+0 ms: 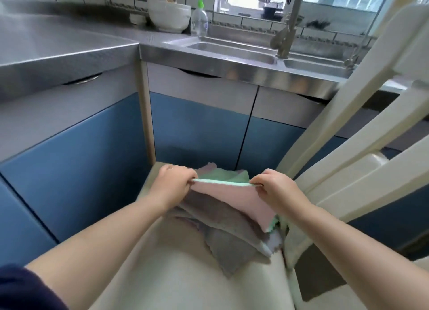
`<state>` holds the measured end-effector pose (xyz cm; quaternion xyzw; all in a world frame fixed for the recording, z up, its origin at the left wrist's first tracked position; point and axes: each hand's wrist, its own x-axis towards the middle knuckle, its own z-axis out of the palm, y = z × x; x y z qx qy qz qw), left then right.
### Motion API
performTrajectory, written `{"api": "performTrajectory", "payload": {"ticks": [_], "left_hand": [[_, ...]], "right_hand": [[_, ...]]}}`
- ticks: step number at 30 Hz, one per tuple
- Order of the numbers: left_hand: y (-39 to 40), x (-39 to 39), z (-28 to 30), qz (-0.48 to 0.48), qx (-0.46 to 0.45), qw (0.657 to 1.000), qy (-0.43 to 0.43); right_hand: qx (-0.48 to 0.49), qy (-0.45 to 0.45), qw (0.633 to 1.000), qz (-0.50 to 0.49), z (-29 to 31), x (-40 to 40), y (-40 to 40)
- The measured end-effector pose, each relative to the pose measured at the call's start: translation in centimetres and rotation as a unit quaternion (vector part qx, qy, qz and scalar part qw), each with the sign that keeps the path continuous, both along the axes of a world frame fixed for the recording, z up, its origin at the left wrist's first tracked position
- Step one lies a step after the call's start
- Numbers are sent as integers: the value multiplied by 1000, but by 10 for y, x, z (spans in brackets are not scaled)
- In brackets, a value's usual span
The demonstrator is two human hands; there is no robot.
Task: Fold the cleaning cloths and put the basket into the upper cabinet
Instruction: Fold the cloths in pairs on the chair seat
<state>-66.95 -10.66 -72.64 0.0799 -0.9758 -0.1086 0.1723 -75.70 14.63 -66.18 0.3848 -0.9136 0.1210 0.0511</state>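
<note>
Two hands, left hand (pixel 173 185) and right hand (pixel 276 189), pinch the pink-green cloth (pixel 234 197) at lower centre, fingers clamped on its corners. Edge held taut, presumably for folding over the cloth pile (pixel 232 235).

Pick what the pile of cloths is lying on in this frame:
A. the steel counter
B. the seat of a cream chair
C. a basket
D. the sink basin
B: the pile of cloths lies on the cream chair seat, while the left hand and right hand pinch the top edge of a pink and green cloth above it.
</note>
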Motion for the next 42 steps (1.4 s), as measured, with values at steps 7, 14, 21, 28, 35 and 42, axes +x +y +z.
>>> {"api": "performTrajectory", "payload": {"ticks": [7, 14, 21, 28, 35, 42], "left_hand": [[-25, -6, 92, 85, 73, 989, 95], [-54, 25, 164, 66, 186, 958, 206], [-68, 131, 153, 34, 396, 892, 216], [-41, 227, 80, 89, 499, 846, 167], [0, 274, -2, 127, 442, 888, 13], [26, 286, -37, 131, 411, 898, -87]], "right_hand": [[-110, 33, 987, -109, 84, -37, -11], [-269, -3, 961, -67, 132, -25, -41], [-351, -103, 930, 36, 100, 29, -53], [-332, -270, 903, 46, 17, 102, -31], [-228, -354, 907, 11, -74, 144, 10], [-113, -359, 926, -11, -106, 154, 35]]}}
